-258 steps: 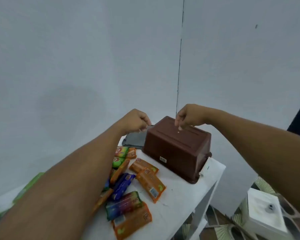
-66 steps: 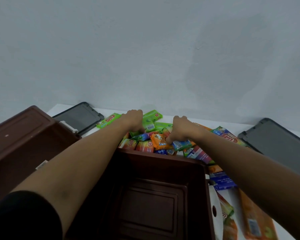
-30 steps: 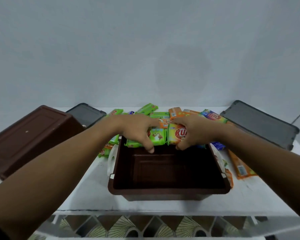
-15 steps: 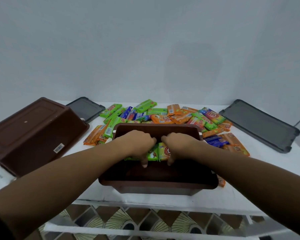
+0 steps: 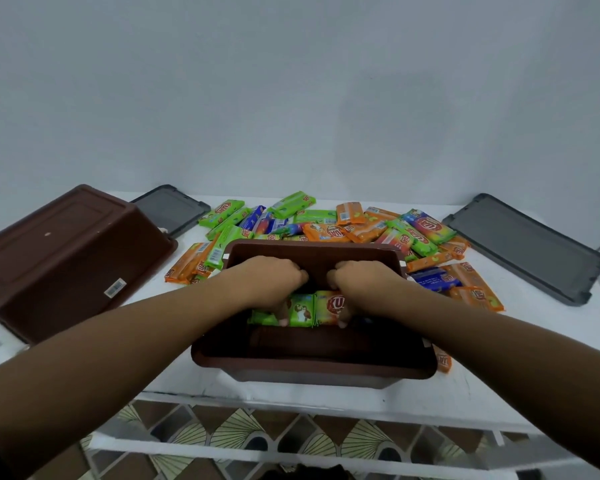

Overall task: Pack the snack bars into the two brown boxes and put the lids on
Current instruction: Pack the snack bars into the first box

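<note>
The left hand point(image 5: 274, 282) and right hand point(image 5: 361, 282) are side by side inside the open brown box point(image 5: 312, 362) at the table's point(image 5: 291, 400) front edge. Their fingers curl round snack bars point(image 5: 303, 311), low in the box, just under the hands.

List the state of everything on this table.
Upright brown plastic box: open, lidless.
Other brown plastic box: upside down.
Left grey plastic lid: off, flat.
Right grey plastic lid: off, flat.
Left hand: grips green wrapped snack bars inside upright box.
Right hand: grips orange-green wrapped snack bar there.
Pile of wrapped snack bars: loose, unpacked.
</note>
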A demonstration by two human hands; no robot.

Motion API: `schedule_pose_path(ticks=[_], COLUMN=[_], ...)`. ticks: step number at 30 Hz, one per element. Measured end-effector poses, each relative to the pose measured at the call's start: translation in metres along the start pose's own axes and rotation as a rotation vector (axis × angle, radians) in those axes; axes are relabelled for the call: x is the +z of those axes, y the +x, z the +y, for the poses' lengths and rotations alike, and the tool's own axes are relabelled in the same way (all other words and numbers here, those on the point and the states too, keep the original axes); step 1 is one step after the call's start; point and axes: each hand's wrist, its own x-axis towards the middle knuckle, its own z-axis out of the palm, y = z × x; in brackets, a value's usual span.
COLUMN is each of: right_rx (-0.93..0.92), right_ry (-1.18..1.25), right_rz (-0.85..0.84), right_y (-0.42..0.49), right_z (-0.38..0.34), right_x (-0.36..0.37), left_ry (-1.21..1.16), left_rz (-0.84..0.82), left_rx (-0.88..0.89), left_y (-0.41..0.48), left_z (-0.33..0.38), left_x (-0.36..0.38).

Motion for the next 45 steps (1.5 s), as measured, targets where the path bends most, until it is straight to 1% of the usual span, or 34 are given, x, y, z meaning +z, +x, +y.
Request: schedule_pose_path(ticks=[3, 6, 9, 13, 17, 19, 21, 23, 25, 27, 30, 32, 36, 40, 45], right_rx=[0.028, 0.004, 0.005, 0.026, 0.035, 0.037, 0.007, -0.073, -0.110, -0.102, -0.043, -0.021, 0.001, 0.024, 0.065], right_ry=[-0.002, -0.044, -0.079, -0.031, -0.025, 0.050, 0.276, 0.461, 0.536, 0.609, 0.653, 0.690, 0.711, 0.719, 0.657], right_rz=[-0.084, -0.099, -0.062, -0.031, -0.036, -0.054, -0.046, 0.043, 0.184, 0.311, 0.484, 0.551, 0.618, 0.613, 0.532], right_y=[-0.002, 0.000, 0.001, 0.004, 0.007, 0.007, 0.004, 0.000, -0.002, -0.001, 0.005, 0.007, 0.016, 0.042, 0.094], right_z=[0.005, 0.002, 0.001, 0.005, 0.005, 0.007, 0.010, 0.015, 0.020, 0.026, 0.031, 0.034, 0.042, 0.059, 0.087], right_x=[-0.005, -0.001, 0.003, 0.005, 0.007, 0.007, 0.002, -0.010, -0.023, -0.038, -0.062, -0.079, -0.103, -0.113, -0.106], left_ry=[-0.040, -0.056, -0.073, -0.123, -0.151, -0.226, -0.394, -0.573, -0.678, -0.760, -0.868, -0.911, -0.933, -0.984, -1.034], left_rz=[-0.062, -0.126, -0.106, -0.043, -0.062, -0.058, 0.013, 0.096, 0.198, 0.293, 0.403, 0.471, 0.587, 0.583, 0.547], left_rx=[-0.031, -0.042, -0.078, -0.102, -0.089, -0.041, 0.030, 0.075, 0.099, 0.118, 0.113, 0.088, 0.058, 0.004, -0.103], left_y=[-0.002, 0.002, 0.004, 0.005, 0.006, 0.004, 0.000, -0.006, -0.011, -0.015, -0.017, -0.015, -0.004, 0.020, 0.062], left_z=[-0.005, -0.004, -0.006, -0.007, -0.008, -0.013, -0.024, -0.036, -0.046, -0.053, -0.067, -0.080, -0.101, -0.121, -0.144], left_x=[-0.004, 0.001, 0.004, 0.008, 0.013, 0.011, 0.004, -0.010, -0.025, -0.041, -0.059, -0.069, -0.084, -0.088, -0.081])
